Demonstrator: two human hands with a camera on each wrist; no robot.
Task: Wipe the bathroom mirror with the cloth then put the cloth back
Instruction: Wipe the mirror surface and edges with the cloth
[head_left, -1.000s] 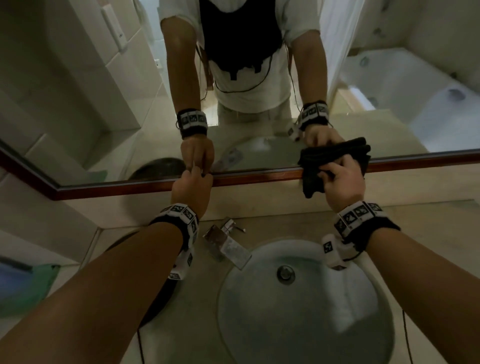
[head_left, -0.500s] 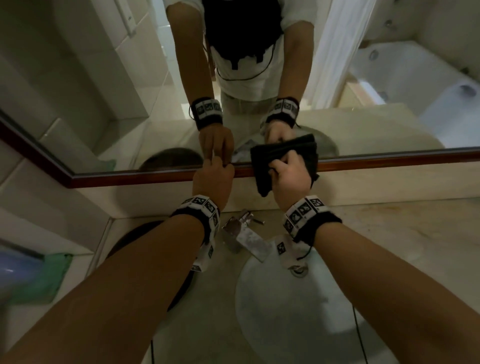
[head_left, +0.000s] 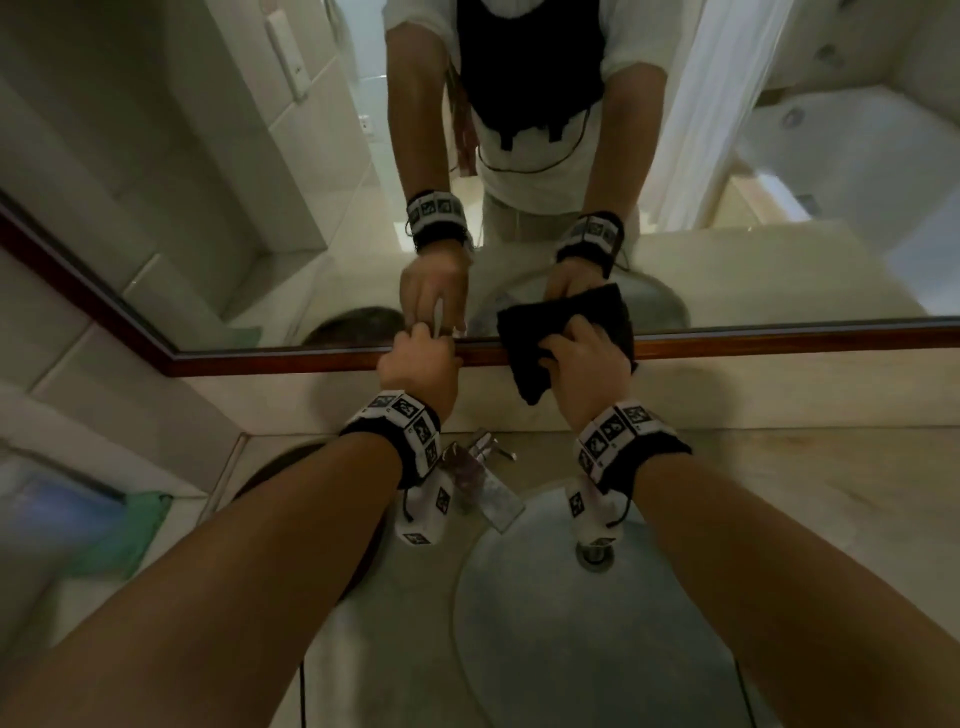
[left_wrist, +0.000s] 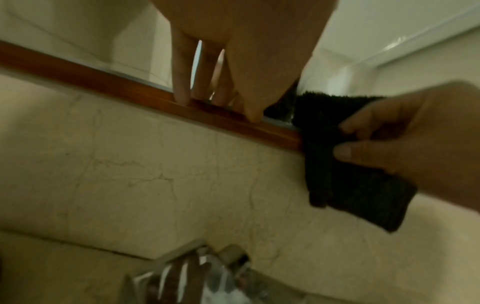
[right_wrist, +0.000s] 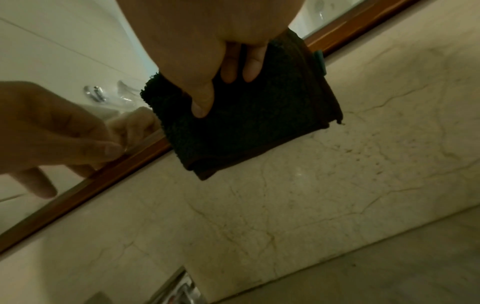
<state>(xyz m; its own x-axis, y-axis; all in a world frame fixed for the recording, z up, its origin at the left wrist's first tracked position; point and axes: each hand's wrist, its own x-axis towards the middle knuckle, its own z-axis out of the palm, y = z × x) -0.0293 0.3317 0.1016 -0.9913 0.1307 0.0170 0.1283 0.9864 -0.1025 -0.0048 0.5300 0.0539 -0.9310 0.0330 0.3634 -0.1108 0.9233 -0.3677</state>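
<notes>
The mirror (head_left: 234, 208) has a brown wooden frame (head_left: 779, 344) along its lower edge. My right hand (head_left: 579, 353) grips a folded black cloth (head_left: 530, 371) and holds it against the glass and frame at that edge. In the right wrist view the thumb and two fingers pinch the cloth (right_wrist: 259, 131), whose lower half hangs over the marble backsplash. My left hand (head_left: 422, 345) is just left of the cloth. Its straight fingers (left_wrist: 180, 90) rest on the frame and hold nothing. The cloth (left_wrist: 348, 185) lies close beside them.
Below the hands a chrome faucet (head_left: 485, 480) stands behind the round sink basin (head_left: 571, 649) in a beige marble counter (head_left: 831, 493). A green cloth (head_left: 130, 530) lies at the far left. The mirror reflects a person and a bathtub.
My right hand slid the cloth leftward along the mirror's lower edge until it came close to the left hand. The left hand stayed on the frame.
</notes>
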